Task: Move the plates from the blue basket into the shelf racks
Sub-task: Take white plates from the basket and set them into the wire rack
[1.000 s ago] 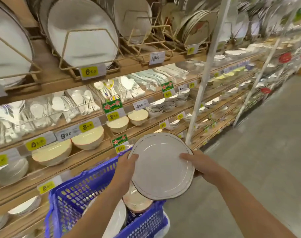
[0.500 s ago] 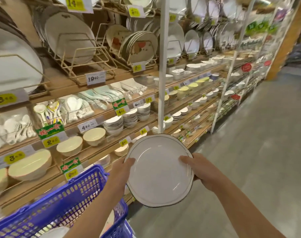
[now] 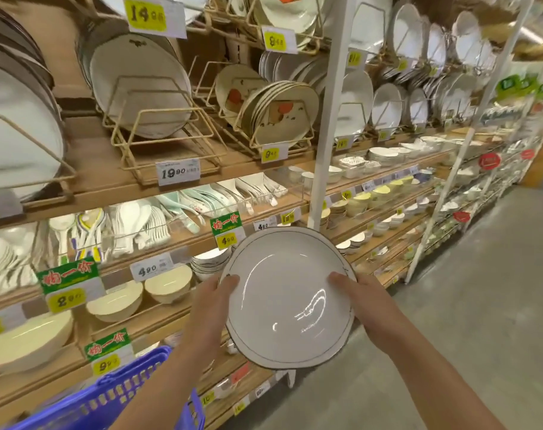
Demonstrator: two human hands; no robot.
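Hands hold one white plate (image 3: 287,293) between them, in the air in front of the shelving and touching no shelf. The left hand (image 3: 211,302) grips its left rim, thumb (image 3: 230,279) laid on the glossy face and the other fingers hidden behind. The right hand (image 3: 366,302) grips the right rim the same way, thumb (image 3: 338,279) on the face. The plate is tilted so that its face, with a thin dark line near the rim, looks up at the camera.

The blue basket (image 3: 115,395) sits below the left forearm at the bottom left, only its rim and mesh wall showing. On the upper wooden shelf (image 3: 109,178) a wire rack (image 3: 158,141) holds large white plates (image 3: 140,88) on edge above a 19.90 price tag (image 3: 178,171) at the shelf's front edge. Just to its right a second rack (image 3: 307,135) holds patterned plates (image 3: 282,119).

A second ago the plate hung just over the basket, with other plates visible inside. Since then it has been carried up and away to the right. The basket has dropped toward the bottom corner of the view, and more of the upper racks show. Both grips look unchanged.
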